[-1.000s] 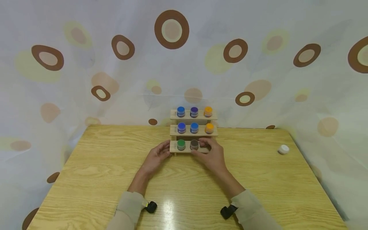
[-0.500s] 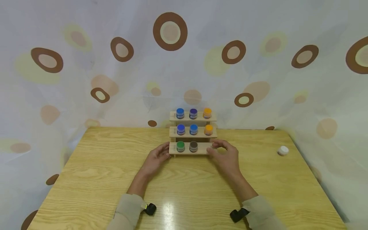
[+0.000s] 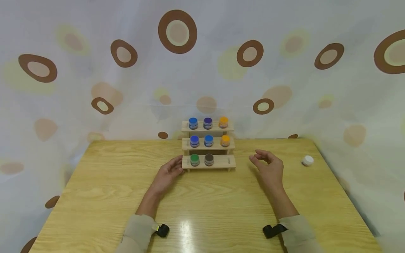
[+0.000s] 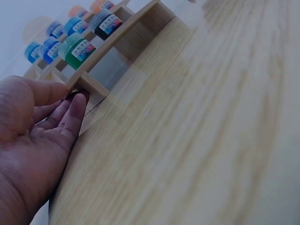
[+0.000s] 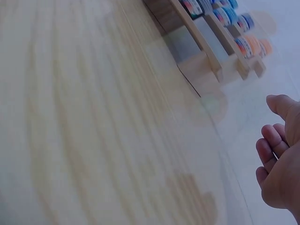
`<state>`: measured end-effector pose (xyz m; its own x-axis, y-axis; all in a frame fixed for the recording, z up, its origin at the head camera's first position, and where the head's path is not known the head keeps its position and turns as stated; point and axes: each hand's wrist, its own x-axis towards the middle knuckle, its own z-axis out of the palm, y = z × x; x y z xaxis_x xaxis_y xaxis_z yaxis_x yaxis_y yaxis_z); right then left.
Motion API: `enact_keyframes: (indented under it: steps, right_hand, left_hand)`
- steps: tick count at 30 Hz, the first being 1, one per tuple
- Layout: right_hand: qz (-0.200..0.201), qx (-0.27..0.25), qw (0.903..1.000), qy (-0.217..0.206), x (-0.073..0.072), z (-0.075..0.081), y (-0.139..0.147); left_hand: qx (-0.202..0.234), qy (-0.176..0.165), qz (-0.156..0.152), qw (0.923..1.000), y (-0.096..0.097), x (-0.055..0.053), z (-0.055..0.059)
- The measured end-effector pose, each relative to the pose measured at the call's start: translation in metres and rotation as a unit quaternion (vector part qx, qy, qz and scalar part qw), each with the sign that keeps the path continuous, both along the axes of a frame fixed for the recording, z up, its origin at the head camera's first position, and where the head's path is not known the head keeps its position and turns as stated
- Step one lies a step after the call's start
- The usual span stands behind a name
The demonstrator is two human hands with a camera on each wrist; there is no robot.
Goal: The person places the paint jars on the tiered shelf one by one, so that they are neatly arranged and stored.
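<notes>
A three-tier wooden rack (image 3: 219,163) stands on the table with small paint jars on it. Its bottom step bears a green jar (image 3: 194,160) and a dark brown jar (image 3: 209,160), the right end bare. Blue, violet and orange jars fill the two upper steps. My left hand (image 3: 167,174) holds the rack's left end at the bottom step, with the thumb at the board and fingertips beneath it in the left wrist view. To the right of the rack my right hand (image 3: 271,170) hovers with loosely bent fingers and nothing in them.
A small white-lidded jar (image 3: 308,161) sits alone toward the right side of the wood-grain table (image 3: 202,207). Behind the table hangs a pale cloth backdrop (image 3: 142,77) with brown ring patterns, close behind the rack.
My right hand has moved right, from around the brown jar past the rack's right end, toward the white-lidded jar. The left hand has stayed at the rack. The head view has shifted slightly.
</notes>
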<state>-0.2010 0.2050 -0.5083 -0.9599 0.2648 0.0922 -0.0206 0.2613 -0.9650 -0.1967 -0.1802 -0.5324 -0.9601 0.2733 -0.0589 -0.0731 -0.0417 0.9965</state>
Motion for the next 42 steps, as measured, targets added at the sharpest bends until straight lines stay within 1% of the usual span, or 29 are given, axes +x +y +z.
enact_keyframes:
  steps: [3, 7, 9, 12, 17, 19, 21, 24, 28, 32, 36, 42]
  right_hand:
    - [-0.011, -0.004, 0.9999, -0.012, -0.002, 0.003, 0.011]
    - [-0.041, -0.029, 0.9986, -0.020, -0.005, 0.004, 0.025]
    - [-0.061, -0.045, 0.9969, -0.019, -0.006, 0.002, 0.033]
    - [-0.102, -0.049, 0.9933, -0.020, -0.009, -0.002, 0.046]
    - [-0.166, -0.029, 0.9854, -0.019, -0.011, -0.008, 0.069]
    - [-0.187, -0.027, 0.9819, -0.015, -0.012, -0.009, 0.077]
    - [-0.205, -0.037, 0.9780, -0.015, -0.011, -0.008, 0.084]
    - [-0.221, -0.065, 0.9729, -0.019, -0.009, -0.005, 0.093]
    - [-0.246, -0.075, 0.9660, -0.027, -0.006, -0.003, 0.105]
    - [-0.268, -0.076, 0.9599, -0.032, -0.003, -0.004, 0.115]
    - [-0.278, -0.072, 0.9574, -0.031, -0.001, -0.007, 0.122]
    - [-0.302, -0.067, 0.9506, -0.030, 0.001, -0.010, 0.134]
  left_hand:
    - [0.007, -0.005, 0.007, 0.9999, 0.001, 0.002, -0.001]
    - [0.010, -0.005, 0.006, 0.9999, 0.001, 0.002, -0.001]
    - [0.006, -0.004, 0.005, 1.0000, 0.001, 0.002, 0.000]
    - [0.001, -0.003, 0.003, 1.0000, 0.002, 0.001, 0.002]
    - [-0.004, 0.002, -0.002, 1.0000, 0.001, 0.001, 0.003]
    - [-0.005, 0.004, -0.004, 1.0000, 0.000, 0.001, 0.003]
    - [-0.006, 0.006, -0.006, 0.9999, 0.000, 0.000, 0.003]
    - [-0.002, 0.004, -0.005, 1.0000, 0.001, 0.001, 0.003]
    - [0.000, 0.000, -0.003, 1.0000, 0.002, 0.002, 0.004]
    - [-0.003, 0.003, -0.003, 1.0000, 0.001, 0.002, 0.003]
    - [-0.003, 0.005, -0.003, 1.0000, 0.001, 0.002, 0.004]
    - [-0.001, 0.001, -0.003, 1.0000, 0.001, 0.002, 0.003]
